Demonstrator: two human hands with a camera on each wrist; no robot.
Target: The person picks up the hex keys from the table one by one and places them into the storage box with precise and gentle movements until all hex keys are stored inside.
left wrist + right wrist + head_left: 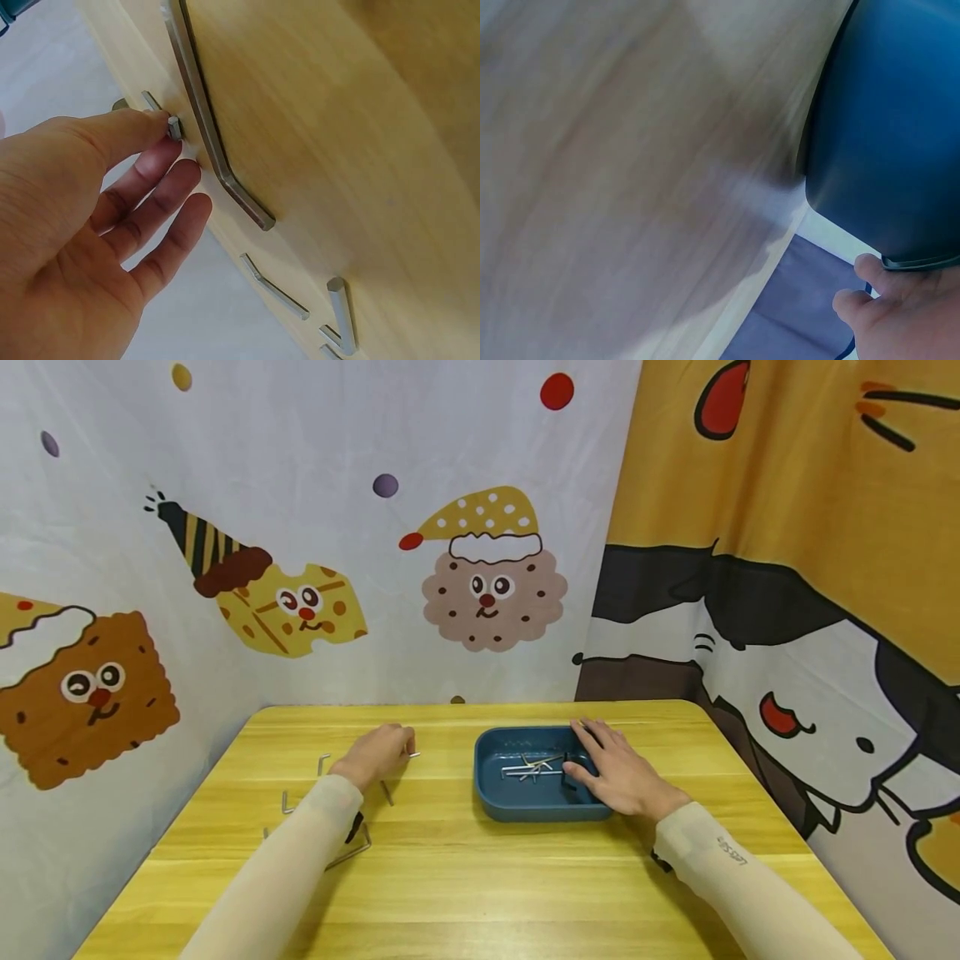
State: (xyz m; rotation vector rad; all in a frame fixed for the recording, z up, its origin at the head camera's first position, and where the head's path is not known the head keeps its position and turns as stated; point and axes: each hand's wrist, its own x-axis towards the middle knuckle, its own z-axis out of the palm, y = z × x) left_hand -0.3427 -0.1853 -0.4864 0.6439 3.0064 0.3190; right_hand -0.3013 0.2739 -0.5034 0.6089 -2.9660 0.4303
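My left hand (378, 753) is over the table's left half, pinching a small silver hex key (175, 127) between thumb and forefinger. Most of that key is hidden by the fingers; a short end sticks out. Below the hand lies a long hex key (202, 105) on the table. At the right end of a blue box (547, 812), my right hand (618, 774) rests on the rim with fingers extended and thumb reaching inside. Several hex keys (525, 771) lie heaped in the box, beside a black piece (570, 772) partly covered by the thumb.
More hex keys lie spread on the wooden table (480, 893) at left, one bent key (287, 803) among them and another (348, 857) next to the left sleeve. A patterned curtain (480, 677) hangs behind the table and along its right side.
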